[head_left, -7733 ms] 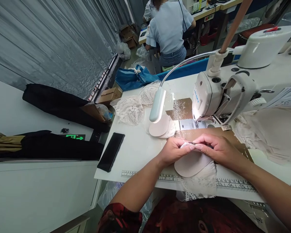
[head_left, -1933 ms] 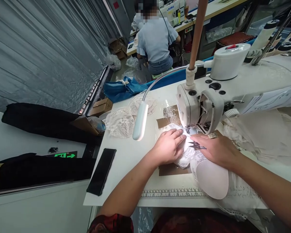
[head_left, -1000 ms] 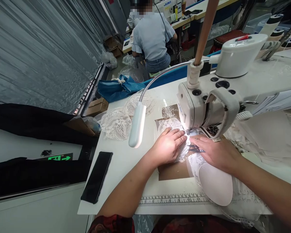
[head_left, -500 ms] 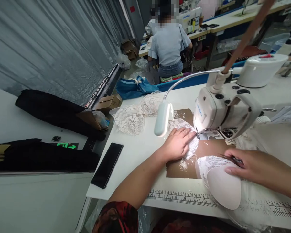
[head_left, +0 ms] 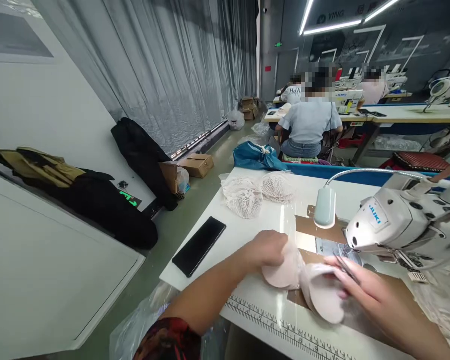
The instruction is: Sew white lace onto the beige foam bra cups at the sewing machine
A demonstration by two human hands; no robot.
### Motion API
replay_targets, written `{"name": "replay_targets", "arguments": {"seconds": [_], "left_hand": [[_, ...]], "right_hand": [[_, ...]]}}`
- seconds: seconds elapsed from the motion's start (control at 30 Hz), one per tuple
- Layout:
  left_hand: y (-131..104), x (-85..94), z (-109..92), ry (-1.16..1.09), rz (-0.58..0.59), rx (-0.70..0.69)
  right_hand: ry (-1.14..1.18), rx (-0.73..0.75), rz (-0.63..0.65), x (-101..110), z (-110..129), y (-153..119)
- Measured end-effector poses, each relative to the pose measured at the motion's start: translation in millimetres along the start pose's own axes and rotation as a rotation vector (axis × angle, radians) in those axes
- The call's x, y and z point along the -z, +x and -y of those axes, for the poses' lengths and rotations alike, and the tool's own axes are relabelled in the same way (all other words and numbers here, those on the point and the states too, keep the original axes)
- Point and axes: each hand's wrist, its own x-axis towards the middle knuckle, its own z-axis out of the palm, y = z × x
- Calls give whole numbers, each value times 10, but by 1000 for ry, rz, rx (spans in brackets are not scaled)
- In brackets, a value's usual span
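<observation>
A white lace bra piece with two padded cups point(head_left: 325, 295) lies in front of the sewing machine point(head_left: 382, 220), off its needle area. My left hand point(head_left: 270, 248) is closed on the edge of the left cup. My right hand point(head_left: 363, 287) holds small dark metal snips point(head_left: 347, 270) and touches the top of the right cup; its fingers are partly blurred. Two more white lace cups point(head_left: 243, 196) rest at the table's far left corner. Brown sheeting point(head_left: 315, 227) covers part of the tabletop around the machine bed.
A black phone point(head_left: 199, 246) lies on the left of the table. A small lamp point(head_left: 325, 207) hangs over it on a bent neck. White lace material point(head_left: 438, 295) is heaped at right. A person point(head_left: 309, 125) sits ahead, back turned.
The view has tilted up and left. The bra piece has come away from under the needle toward the front edge. My left hand went from lying flat on the lace to gripping a cup.
</observation>
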Motion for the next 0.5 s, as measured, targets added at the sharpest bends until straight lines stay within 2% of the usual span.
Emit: {"name": "replay_targets", "arguments": {"seconds": [0.03,0.1,0.17,0.23,0.27,0.3,0.37,0.43,0.5], "left_hand": [[-67,57,115,16,-35,17],[-161,233,340,53,-156,75],[-189,463,547,92,-377,148],[-146,678,728,124,-637,212],[-105,754,806,133,-708,240],[-57,799,876,136,-728,262],[38,787,986,123,-661,284],[93,668,1051,95,-560,276],[84,513,1051,58,-484,251]], "right_hand": [[102,-30,70,-79,93,158],[162,14,11,-217,241,527],[142,90,-138,-325,321,946],[131,147,-181,-426,322,1356],[118,162,-183,-481,295,1530],[98,163,-176,-540,253,1665],[65,147,-135,-656,145,1785],[36,132,-73,-725,37,1675],[21,131,-11,-697,-34,1366]]}}
